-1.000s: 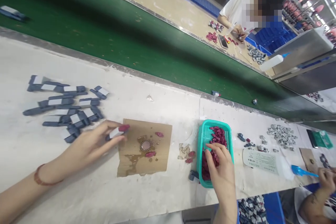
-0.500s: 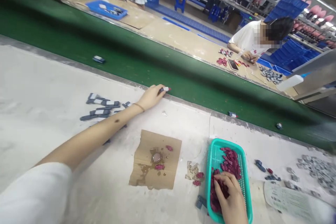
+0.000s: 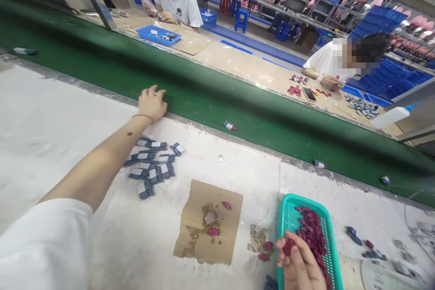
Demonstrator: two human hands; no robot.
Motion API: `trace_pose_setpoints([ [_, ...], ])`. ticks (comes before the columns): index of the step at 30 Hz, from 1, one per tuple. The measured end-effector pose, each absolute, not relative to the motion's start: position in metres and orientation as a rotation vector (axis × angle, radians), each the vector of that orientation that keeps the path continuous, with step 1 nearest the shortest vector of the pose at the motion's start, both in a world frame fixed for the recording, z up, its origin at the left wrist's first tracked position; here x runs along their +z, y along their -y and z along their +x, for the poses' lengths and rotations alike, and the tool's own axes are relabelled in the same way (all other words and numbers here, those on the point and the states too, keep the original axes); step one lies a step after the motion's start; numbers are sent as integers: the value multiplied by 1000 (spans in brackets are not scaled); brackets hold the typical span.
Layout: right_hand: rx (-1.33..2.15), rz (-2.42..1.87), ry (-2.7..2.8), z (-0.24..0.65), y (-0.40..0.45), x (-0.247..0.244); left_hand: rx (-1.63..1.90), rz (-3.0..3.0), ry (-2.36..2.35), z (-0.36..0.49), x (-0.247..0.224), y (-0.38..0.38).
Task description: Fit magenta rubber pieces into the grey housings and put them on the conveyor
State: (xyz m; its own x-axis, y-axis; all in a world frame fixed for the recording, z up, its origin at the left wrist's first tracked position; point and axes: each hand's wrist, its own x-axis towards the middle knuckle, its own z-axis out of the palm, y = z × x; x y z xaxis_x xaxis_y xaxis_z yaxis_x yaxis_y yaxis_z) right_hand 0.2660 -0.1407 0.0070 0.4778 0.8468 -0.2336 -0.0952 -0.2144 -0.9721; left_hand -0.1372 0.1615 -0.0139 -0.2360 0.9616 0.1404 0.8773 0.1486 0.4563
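Note:
My left hand (image 3: pixel 152 103) reaches over the near edge of the green belt (image 3: pixel 200 95), fingers apart, with nothing seen in it. Behind it on the belt lies a blue-grey piece with a red end (image 3: pixel 229 125). Above the turquoise basket (image 3: pixel 283 235), my right hand (image 3: pixel 299 260) pinches a dark red piece (image 3: pixel 288 245). Many dark red pieces (image 3: pixel 311 231) fill part of the basket. A brown cardboard sheet (image 3: pixel 190 217) beside it bears a round cap (image 3: pixel 210 218) and two red pieces. Below my left wrist lies a pile of blue-grey pieces (image 3: pixel 154 173).
Across the belt, two people work at a tan table (image 3: pixel 234 63) with a blue tray (image 3: pixel 149 34) and a white bottle (image 3: pixel 390 118). More pieces ride the belt at far left (image 3: pixel 24 51) and right (image 3: pixel 319 164). Grey parts (image 3: pixel 404 258) lie at the right.
My left hand has let go of the red-ended piece onto the belt and moved left. My right hand has risen from the basket's pile with a red piece. The view has shifted.

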Motion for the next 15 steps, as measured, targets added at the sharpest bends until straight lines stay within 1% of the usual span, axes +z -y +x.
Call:
trace_pose_setpoints([
  [4,1197,-1432,614,239,122,17,601,1773,-2169,-148,-3,-155],
  [6,1237,-1417,602,229,116,19,606,1743,-2160,-145,1,-154],
  [12,1294,-1421,574,211,110,13,814,1468,-2216,-122,7,-155],
  [15,1302,-1438,577,206,105,7,906,1349,-2106,-106,6,-137],
])
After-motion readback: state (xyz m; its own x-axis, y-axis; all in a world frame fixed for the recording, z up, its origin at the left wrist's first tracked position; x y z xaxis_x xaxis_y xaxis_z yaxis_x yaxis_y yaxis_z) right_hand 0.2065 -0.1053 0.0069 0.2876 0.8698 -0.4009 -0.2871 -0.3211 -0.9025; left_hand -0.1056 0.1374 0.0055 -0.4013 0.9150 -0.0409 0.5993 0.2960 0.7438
